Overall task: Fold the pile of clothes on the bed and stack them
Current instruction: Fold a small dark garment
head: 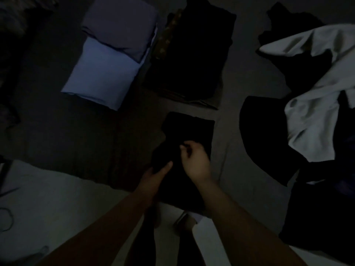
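Two bare forearms reach in from the near edge, over a pale floor where the person's dark-clad legs show between them. The left hand (156, 174) lies against the near left side of a black garment (189, 131), thumb stretched across the cloth; its fingers are hidden under or behind the fabric, so I cannot tell whether it grips. The right hand (194, 160) sits on top of the same garment, fingers curled and pinching a bit of the black cloth at its middle. The garment is folded into a narrow strip running from the near edge of the bed (247, 81) toward the far side.

No containers are in view. The bed is covered in a greyish sheet, with a darker blanket (76, 131) over its left part; the room is very dim.

Far left lies a folded stack of pale blue clothes (111, 60). Just to its right is a folded dark stack (194, 52) with a patterned piece showing at its edge. On the right is an unfolded heap: a white garment (315, 116) draped over black clothes (267, 135).
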